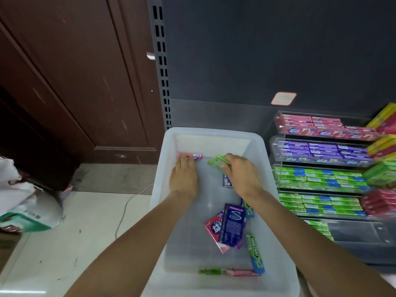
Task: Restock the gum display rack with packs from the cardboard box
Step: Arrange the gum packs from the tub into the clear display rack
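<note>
A translucent white plastic bin (162, 189) stands in front of me with loose gum packs in it. My left hand (183, 177) reaches to its far left corner, fingertips on a pink gum pack (194, 156). My right hand (242, 172) grips a light green gum pack (215, 161) just above the bin floor. A blue pack (227, 181) lies partly under that hand. Nearer me lie a purple pack (232, 226), a red pack (214, 227) and a green-and-blue Doublemint pack (255, 254). The clear tiered gum rack (276, 123) stands to the right, holding rows of pink, purple and green packs.
A dark shelf back panel (267, 50) rises behind the bin, with a slotted grey upright (161, 61) at its left. A brown wooden door (75, 71) fills the left. White bags (23, 202) and a thin cable (126, 206) lie on the pale floor.
</note>
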### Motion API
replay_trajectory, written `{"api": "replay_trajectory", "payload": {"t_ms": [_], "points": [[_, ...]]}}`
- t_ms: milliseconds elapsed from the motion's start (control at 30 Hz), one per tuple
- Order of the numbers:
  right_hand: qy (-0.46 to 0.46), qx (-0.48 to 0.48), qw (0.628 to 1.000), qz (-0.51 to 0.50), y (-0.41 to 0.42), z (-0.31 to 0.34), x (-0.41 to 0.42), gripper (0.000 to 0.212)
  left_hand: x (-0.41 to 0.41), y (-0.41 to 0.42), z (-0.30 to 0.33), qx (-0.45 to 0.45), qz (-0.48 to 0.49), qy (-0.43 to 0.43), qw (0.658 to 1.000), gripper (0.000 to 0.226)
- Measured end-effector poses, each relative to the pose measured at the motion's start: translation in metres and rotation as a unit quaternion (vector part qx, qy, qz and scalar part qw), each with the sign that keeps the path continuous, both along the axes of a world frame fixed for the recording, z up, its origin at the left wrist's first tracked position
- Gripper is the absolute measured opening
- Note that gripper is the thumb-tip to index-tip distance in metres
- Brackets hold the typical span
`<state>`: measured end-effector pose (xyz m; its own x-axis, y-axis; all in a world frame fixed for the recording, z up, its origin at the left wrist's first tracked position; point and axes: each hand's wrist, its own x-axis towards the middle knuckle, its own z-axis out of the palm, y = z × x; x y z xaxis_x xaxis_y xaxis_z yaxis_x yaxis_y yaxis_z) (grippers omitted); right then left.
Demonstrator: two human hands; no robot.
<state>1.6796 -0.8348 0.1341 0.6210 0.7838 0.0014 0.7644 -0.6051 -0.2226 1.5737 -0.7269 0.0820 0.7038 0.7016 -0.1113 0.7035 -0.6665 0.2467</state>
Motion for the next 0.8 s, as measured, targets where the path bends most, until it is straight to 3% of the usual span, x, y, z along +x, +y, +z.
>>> {"api": "replay_trajectory", "payload": {"t_ms": [233, 400, 467, 600, 700, 800], "points": [[0.093, 0.043, 0.993, -0.054, -0.009, 0.013, 0.002, 0.017, 0.024, 0.020, 0.006, 0.094, -0.031, 0.043, 0.994, 0.040], [0.122, 0.067, 0.987, -0.076, -0.020, 0.025, 0.003, 0.013, 0.028, 0.022, 0.009, 0.081, -0.063, 0.085, 0.991, 0.029], [0.107, 0.077, 0.988, -0.081, -0.026, 0.032, 0.004, 0.012, 0.029, 0.018, 0.010, 0.036, -0.068, 0.071, 0.995, 0.024], [0.079, 0.132, 0.984, -0.089, -0.042, 0.049, 0.009, 0.013, 0.035, 0.004, 0.028, -0.128, -0.049, -0.113, 0.984, 0.023], [0.078, 0.175, 0.976, -0.104, -0.062, 0.066, 0.020, 0.016, 0.042, -0.015, 0.057, -0.244, -0.061, -0.260, 0.932, 0.039], [0.066, 0.209, 0.969, -0.115, -0.088, 0.084, 0.035, 0.018, 0.055, -0.033, 0.089, -0.301, -0.090, -0.318, 0.895, 0.053]]}}
